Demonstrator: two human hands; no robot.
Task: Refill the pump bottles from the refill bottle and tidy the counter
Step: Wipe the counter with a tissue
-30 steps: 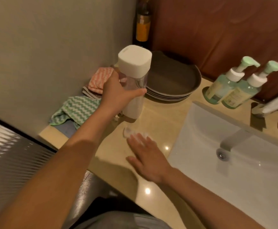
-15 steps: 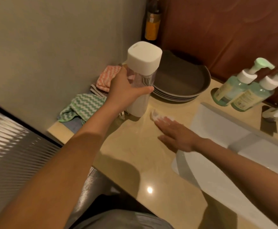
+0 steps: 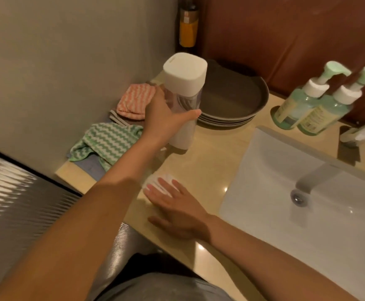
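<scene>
Step in hand, as judged: tidying, wiping the beige stone worktop [image 3: 212, 161]. The left hand [image 3: 166, 118] is wrapped around a tall clear bottle with a white square cap [image 3: 184, 92], thumb across its front; whether the base rests on the worktop or is just lifted cannot be told. It stands near the back left corner, just beside stacked grey plates [image 3: 231, 105]. The right hand [image 3: 177, 205] lies flat, fingers spread, pressing a small white wad [image 3: 162, 181] near the front edge. Two green pump bottles [image 3: 312, 107] stand upright along the back edge, pumps fitted. Next move likely calls for wiping beneath the bottle.
</scene>
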